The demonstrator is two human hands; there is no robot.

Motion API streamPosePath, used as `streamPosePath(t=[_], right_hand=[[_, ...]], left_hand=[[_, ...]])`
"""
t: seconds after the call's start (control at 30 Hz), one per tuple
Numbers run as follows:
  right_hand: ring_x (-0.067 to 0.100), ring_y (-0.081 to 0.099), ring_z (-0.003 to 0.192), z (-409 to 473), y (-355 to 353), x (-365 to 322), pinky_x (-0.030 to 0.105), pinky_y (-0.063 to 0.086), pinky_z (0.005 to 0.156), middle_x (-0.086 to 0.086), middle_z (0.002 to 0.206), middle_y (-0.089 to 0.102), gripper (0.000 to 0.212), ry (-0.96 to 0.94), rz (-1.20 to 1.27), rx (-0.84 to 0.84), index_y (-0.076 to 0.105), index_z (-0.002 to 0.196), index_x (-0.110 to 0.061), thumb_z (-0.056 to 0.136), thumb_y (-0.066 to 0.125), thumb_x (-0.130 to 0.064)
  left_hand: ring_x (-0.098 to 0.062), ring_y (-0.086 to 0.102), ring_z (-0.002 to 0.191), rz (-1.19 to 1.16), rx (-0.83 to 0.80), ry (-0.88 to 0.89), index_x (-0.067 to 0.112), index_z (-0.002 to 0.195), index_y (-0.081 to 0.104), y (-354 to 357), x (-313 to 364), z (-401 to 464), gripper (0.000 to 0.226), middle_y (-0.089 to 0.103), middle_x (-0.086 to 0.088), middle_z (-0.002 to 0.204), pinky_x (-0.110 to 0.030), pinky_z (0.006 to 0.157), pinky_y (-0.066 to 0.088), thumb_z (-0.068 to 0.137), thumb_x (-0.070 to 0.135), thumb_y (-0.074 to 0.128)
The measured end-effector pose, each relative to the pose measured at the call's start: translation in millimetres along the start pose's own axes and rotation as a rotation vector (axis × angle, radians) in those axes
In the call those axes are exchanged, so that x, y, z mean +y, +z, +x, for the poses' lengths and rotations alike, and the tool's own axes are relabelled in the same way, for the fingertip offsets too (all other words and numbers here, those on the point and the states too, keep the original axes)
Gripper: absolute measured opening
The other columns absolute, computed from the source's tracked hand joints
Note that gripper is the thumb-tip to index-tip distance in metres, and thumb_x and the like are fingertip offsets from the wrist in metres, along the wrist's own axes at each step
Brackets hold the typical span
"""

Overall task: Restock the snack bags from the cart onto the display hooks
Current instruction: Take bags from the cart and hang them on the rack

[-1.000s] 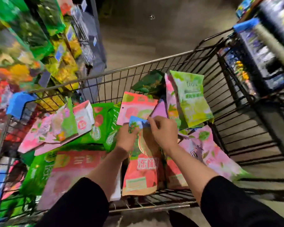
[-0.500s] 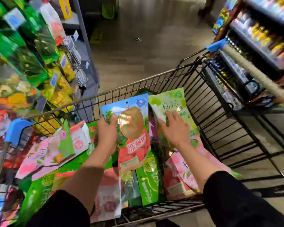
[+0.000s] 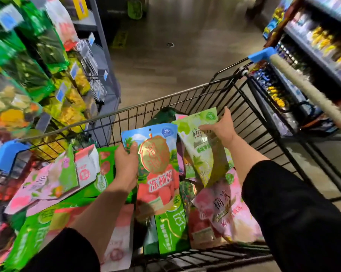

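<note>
Left fingers: thumb lay across the front of the blue and red snack bag (image 3: 158, 165), the other fingers curled behind its left edge; grasp firm.
Left hand (image 3: 126, 165): held that bag upright above the cart load, hang hole at the top, printed face toward the camera.
Right fingers: thumb pressed on the front of the light green snack bag (image 3: 203, 146), forefinger raised along its upper right edge; remaining fingers were hidden behind the bag.
Right hand (image 3: 222, 128): gripped the green bag near its top right corner; the bag hung tilted, lower end resting among other packets.
Bag relation: the two held bags stood side by side, the green one just right of the blue one, their edges close; contact could not be determined.
Sleeves: both forearms bare to mid-length, black sleeves above.
Cart (image 3: 165, 101): black wire basket with blue corner guards, holding many loose packets.
Cart contents: a pink snack bag (image 3: 228, 211) lay below the right hand; a green bag (image 3: 171, 232) lay beneath the blue one; pink and green cartons (image 3: 53, 179) lay on the left side.
Display hooks (image 3: 91, 61): on the left rack, beyond the cart; green and yellow packets hung there, blurred.
Shelving (image 3: 313, 46): stocked, on the right of the aisle, detail blurred.
</note>
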State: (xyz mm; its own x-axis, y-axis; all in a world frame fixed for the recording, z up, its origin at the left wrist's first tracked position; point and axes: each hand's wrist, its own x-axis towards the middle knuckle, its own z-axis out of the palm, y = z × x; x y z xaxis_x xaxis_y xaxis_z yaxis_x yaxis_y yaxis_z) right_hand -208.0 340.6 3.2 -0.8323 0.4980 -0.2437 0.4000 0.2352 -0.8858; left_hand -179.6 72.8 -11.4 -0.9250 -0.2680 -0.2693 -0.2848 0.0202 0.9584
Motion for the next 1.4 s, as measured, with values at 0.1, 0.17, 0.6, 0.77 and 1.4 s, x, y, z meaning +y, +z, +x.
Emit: streamPosePath(t=[0.1, 0.17, 0.6, 0.77, 1.4], right_hand=[[0.018, 0.067, 0.092, 3, -12, -15, 0.034, 0.056, 0.077, 0.009, 0.114, 0.063, 0.097, 0.022, 0.104, -0.064, 0.035, 0.146, -0.01, 0.064, 0.085, -0.001], [0.016, 0.07, 0.066, 4, -18, -25, 0.032, 0.055, 0.066, 0.007, 0.083, 0.072, 0.052, 0.007, 0.098, -0.233, 0.064, 0.114, -0.002, 0.065, 0.081, 0.004], [0.011, 0.052, 0.054, -87, 43, -108, 0.027, 0.043, 0.058, -0.007, 0.053, 0.058, 0.031, -0.49, 0.233, -0.289, 0.061, 0.054, -0.017, 0.076, 0.075, 0.0], [0.008, 0.054, 0.052, -181, 103, -148, 0.023, 0.044, 0.056, -0.009, 0.053, 0.062, 0.025, -0.659, 0.318, -0.403, 0.065, 0.062, -0.018, 0.077, 0.074, 0.0], [0.009, 0.04, 0.054, -688, 241, -103, 0.022, 0.033, 0.052, -0.003, 0.054, 0.047, 0.025, -0.881, 0.548, -1.206, 0.056, 0.057, -0.015, 0.077, 0.069, -0.006]], left_hand=[[-0.02, 0.055, 0.077, -0.013, 0.026, -0.03, 0.013, 0.103, 0.053, -3, -4, -1, 0.008, 0.055, 0.002, 0.08, -0.028, 0.062, 0.044, 0.099, 0.019, 0.051], [-0.022, 0.057, 0.082, -0.041, 0.045, -0.056, 0.012, 0.105, 0.052, -5, -7, -4, 0.01, 0.056, 0.0, 0.082, -0.035, 0.069, 0.049, 0.099, 0.02, 0.051], [-0.021, 0.058, 0.09, -0.351, 0.439, 0.142, 0.005, 0.113, 0.057, -95, 41, -52, 0.029, 0.064, -0.015, 0.107, -0.046, 0.084, 0.052, 0.091, 0.024, 0.058], [-0.031, 0.06, 0.096, -0.5, 0.602, 0.287, -0.002, 0.12, 0.054, -184, 63, -104, 0.048, 0.063, -0.021, 0.108, -0.05, 0.087, 0.049, 0.086, 0.032, 0.06], [-0.023, 0.057, 0.097, -0.514, 1.52, 0.414, 0.014, 0.108, 0.053, -486, -41, -498, 0.011, 0.06, -0.015, 0.113, -0.046, 0.093, 0.049, 0.098, 0.019, 0.053]])
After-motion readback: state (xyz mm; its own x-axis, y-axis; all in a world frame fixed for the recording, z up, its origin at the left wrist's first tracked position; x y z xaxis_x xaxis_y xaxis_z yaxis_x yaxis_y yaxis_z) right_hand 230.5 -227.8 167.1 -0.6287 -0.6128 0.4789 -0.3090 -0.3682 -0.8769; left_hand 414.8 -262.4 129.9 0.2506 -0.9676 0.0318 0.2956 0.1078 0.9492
